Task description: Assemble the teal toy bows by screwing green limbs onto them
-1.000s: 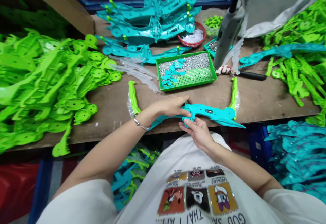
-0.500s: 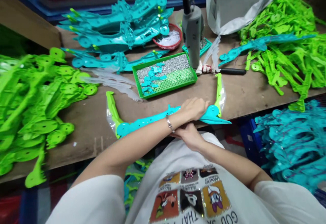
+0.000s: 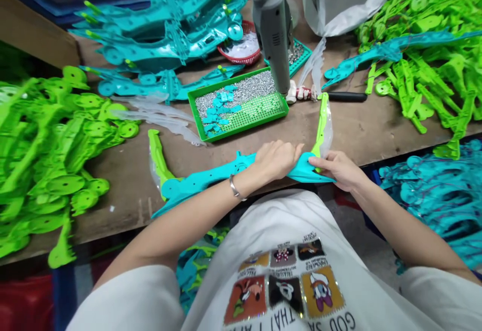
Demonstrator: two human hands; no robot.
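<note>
A long turquoise plastic bow-shaped part (image 3: 211,174) lies along the near table edge, in front of my body. At each end of it stands a lime-green arm, the left arm (image 3: 159,159) and the right arm (image 3: 322,122), each backed by a clear plastic piece. My left hand (image 3: 276,160) is closed over the turquoise part right of its middle, and its fingertips are partly hidden. At the part's right end, my right hand (image 3: 341,169) pinches it by the joint with the green arm, thumb on top.
A green tray (image 3: 259,125) holds small metal pieces and turquoise bits. Behind it hangs a grey power screwdriver (image 3: 274,34). Lime-green parts pile up at left (image 3: 56,155) and right (image 3: 417,70). Turquoise bodies (image 3: 176,44) are stacked at the back, near a red basket (image 3: 244,60).
My right hand has moved from beneath my left wrist out to the right end of the turquoise part and taken hold there. My left hand stays on the part, which has shifted slightly left in view.
</note>
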